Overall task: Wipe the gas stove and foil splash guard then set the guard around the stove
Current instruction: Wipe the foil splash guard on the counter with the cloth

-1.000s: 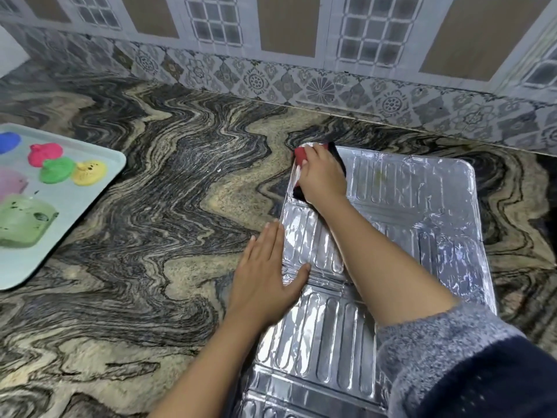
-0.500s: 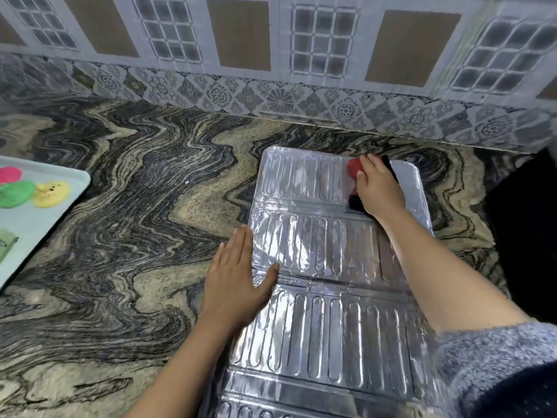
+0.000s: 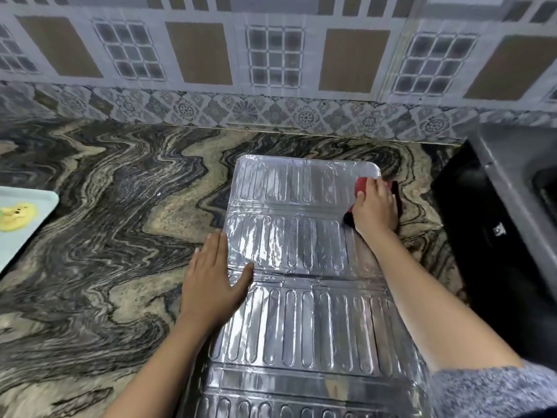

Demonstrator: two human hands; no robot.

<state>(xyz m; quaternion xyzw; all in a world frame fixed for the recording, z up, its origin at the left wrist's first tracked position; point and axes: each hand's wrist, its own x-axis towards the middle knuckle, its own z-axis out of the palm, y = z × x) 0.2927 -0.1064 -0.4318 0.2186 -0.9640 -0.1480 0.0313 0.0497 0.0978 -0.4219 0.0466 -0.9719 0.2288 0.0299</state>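
- The guard (image 3: 304, 297) lies flat on the surface (image 3: 105, 251), unfolded into ribbed panels. Its long axis runs from my body toward the wall (image 3: 271, 55), and its rounded far end points at the wall.
- My left hand (image 3: 211, 285) is pressed palm down on the guard's left edge, at a crease between two panels. The fingers (image 3: 211, 251) are straight and spread flat, holding nothing; the thumb rests on the foil and the other fingers lie partly on the surface.
- My right hand (image 3: 373, 209) is at the guard's far right corner, fingers curled over a red and black cloth (image 3: 360, 188) and pressing it down on the foil and past its edge.
- A second ago the cloth was at the far left corner; half a second ago it was near the right side; now it has reached the right edge.
- My left hand has stayed on the same crease.
- The view has swung right: the tray (image 3: 21, 224) now shows only its corner at the left, and the black stove (image 3: 497, 236) has come in at the right, just beside the guard.
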